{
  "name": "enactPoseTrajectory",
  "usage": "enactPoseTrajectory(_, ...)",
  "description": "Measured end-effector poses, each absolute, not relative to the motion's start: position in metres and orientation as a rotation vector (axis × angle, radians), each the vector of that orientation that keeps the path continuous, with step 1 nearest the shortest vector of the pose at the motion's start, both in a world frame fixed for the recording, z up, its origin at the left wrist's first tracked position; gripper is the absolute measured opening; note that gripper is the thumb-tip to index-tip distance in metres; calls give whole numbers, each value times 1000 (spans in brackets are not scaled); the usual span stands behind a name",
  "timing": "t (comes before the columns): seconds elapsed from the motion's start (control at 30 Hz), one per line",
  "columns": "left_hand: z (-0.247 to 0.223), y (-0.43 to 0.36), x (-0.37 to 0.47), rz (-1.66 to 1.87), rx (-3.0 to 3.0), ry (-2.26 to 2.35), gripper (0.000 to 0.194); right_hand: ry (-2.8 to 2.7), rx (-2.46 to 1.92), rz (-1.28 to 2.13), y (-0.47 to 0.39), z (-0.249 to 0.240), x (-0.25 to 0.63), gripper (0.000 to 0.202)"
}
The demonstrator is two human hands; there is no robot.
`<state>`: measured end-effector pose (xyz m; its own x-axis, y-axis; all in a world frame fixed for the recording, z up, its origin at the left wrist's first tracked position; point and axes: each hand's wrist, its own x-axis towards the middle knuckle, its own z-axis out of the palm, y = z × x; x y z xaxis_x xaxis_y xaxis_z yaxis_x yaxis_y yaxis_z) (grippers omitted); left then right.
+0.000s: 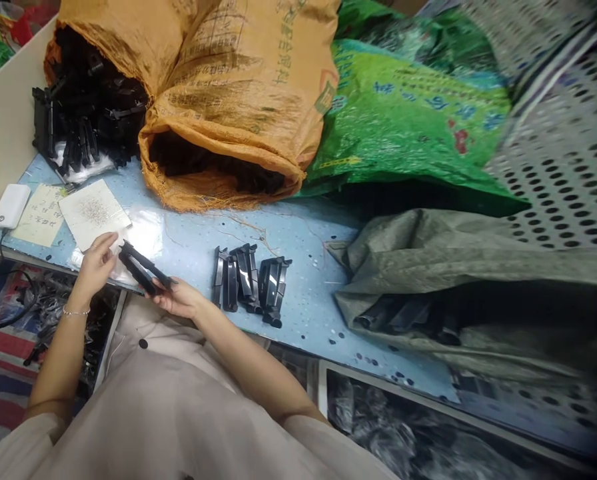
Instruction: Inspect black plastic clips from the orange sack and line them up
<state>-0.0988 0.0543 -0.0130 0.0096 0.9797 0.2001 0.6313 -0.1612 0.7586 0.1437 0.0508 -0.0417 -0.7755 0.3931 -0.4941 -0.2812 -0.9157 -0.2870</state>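
Observation:
My right hand (178, 299) grips a pair of long black plastic parts (142, 270) by their lower end, over the table's front edge. Just left of their upper end is my left hand (97, 263), fingers pinched together; anything between the fingertips is too small to make out. Beyond the left fingertips lies a white square sheet (94, 210) with many tiny specks clustered in its middle. Clear plastic film (146, 233) lies on the table beside it. To the right of my right hand, several similar black plastic parts (248, 280) lie side by side on the blue tabletop (308, 267).
An orange woven sack (248, 87) gapes at the back; another spills black parts (86, 127) at the back left. A green sack (408, 120) and an open grey sack (428, 247) occupy the right. A white power bank (9, 205) with cable lies beside a handwritten note (38, 215).

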Motion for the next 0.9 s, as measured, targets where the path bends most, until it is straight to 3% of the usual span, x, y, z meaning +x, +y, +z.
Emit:
enactPoseTrajectory(0.2,6,3,-68,953,2289,1385,64,19,-631,2661,53,-37,138,31)
enactPoseTrajectory(0.4,-1,4,-59,1011,2352,1344,69,134,-578,2624,40,-37,136,30)
enactPoseTrajectory(0.53,-5,14,-68,1172,2238,1560,64,183,-421,2609,37,-35,141,32)
enactPoseTrajectory(0.67,-6,7,-54,1129,2365,1415,69,-306,-718,2457,47,-33,140,16)
enactPoseTrajectory(0.77,-4,-5,-31,993,2443,1154,71,-984,-1104,1985,49,-27,136,6)
enactPoseTrajectory(0.9,21,-20,-29,849,2373,1210,53,-1721,-1136,1492,36,-1,143,13)
